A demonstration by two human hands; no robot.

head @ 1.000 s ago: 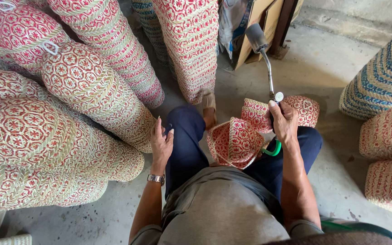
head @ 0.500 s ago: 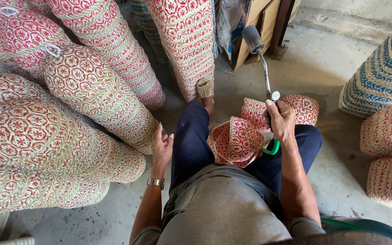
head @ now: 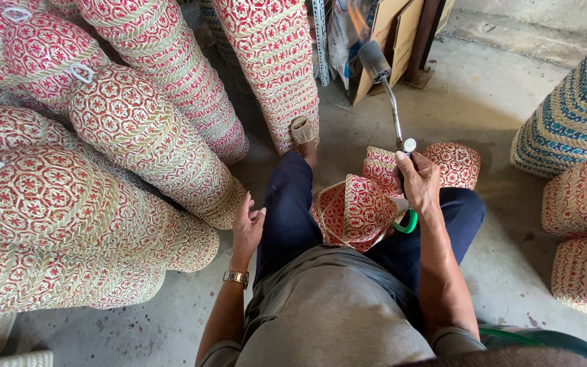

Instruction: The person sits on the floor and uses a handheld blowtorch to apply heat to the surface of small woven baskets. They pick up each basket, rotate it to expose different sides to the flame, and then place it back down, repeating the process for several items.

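My right hand (head: 417,181) grips a gas torch (head: 387,88) with a long metal neck; a small flame burns at its nozzle, pointing away from me. A green hose (head: 409,224) curls below that hand. A red-and-cream woven basket (head: 353,211) lies between my knees, and another woven piece (head: 458,163) rests on my right leg. My left hand (head: 247,228) hovers empty with fingers spread beside my left thigh, close to a stack of woven baskets (head: 171,163). A watch sits on that wrist.
Tall stacks of red-and-cream woven baskets (head: 35,197) fill the left side and one stack (head: 273,61) stands ahead. Blue-and-cream baskets (head: 572,115) and more red ones (head: 582,238) stand at right. Cardboard (head: 392,27) leans at the back. Bare concrete floor (head: 497,88) lies ahead right.
My left leg has stretched forward, the sandalled foot now near the front stack. My left hand has lifted slightly off the thigh. The torch stays in my right hand.
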